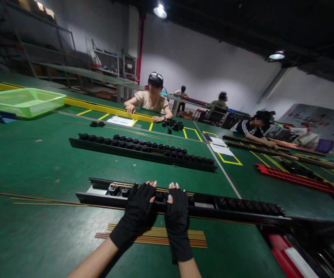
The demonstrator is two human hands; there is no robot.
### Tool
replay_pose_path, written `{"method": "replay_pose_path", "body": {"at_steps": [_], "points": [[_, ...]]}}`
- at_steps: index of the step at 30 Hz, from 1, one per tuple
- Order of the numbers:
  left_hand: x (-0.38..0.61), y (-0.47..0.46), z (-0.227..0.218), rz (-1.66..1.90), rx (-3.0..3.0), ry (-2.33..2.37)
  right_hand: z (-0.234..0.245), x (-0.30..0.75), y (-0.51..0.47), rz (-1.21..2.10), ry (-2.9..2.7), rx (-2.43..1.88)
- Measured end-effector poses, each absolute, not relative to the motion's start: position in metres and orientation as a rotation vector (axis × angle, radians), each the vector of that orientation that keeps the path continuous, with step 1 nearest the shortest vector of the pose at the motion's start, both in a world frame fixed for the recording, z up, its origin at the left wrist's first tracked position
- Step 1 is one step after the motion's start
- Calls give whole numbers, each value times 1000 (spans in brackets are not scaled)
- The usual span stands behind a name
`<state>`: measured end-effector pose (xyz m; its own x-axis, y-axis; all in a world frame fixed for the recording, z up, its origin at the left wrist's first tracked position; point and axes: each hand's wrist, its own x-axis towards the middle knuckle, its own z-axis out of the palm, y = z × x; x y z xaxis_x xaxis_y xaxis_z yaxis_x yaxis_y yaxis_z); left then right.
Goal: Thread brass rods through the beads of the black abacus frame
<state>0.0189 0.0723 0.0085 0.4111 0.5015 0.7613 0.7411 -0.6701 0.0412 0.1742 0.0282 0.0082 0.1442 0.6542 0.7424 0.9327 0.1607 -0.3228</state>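
Both my hands wear black fingerless gloves and rest side by side on a long black rail (236, 210) lying across the green table (34, 162) in front of me. My left hand (139, 206) lies flat on the rail with its fingers stretched forward. Beside it, my right hand (177, 210) lies flat too, bare fingertips reaching the rail's far edge. Small black parts (115, 190) and brass strips sit in the rail's channel. A bundle of thin copper strips (155, 235) lies under my wrists. A thin copper rod (39, 200) runs off to the left.
A second black rail (144, 151) filled with several black parts lies farther out. A green plastic basket (22, 101) stands at far left. A red rail (297, 178) lies at right. Across the table a person (151, 100) leans on a yellow strip; other people work at the right.
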Motion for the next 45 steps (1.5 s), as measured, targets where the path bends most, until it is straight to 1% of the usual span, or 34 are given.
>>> {"method": "replay_pose_path", "body": {"at_steps": [10,16,24,33,45], "points": [[20,72,10,-1123,-2331,-1077,11,170,29,-402,-1644,-1548],[20,71,10,-1097,-2350,-1095,1,160,36,-570,-1723,-1578],[22,70,11,-1166,-2371,-1120,1,161,38,-654,-1724,-1581],[22,69,14,-1146,-2393,-1157,2,153,39,-605,-1751,-1617],[22,75,10,-1272,-2309,-1060,0,151,39,-574,-1729,-1666]]}}
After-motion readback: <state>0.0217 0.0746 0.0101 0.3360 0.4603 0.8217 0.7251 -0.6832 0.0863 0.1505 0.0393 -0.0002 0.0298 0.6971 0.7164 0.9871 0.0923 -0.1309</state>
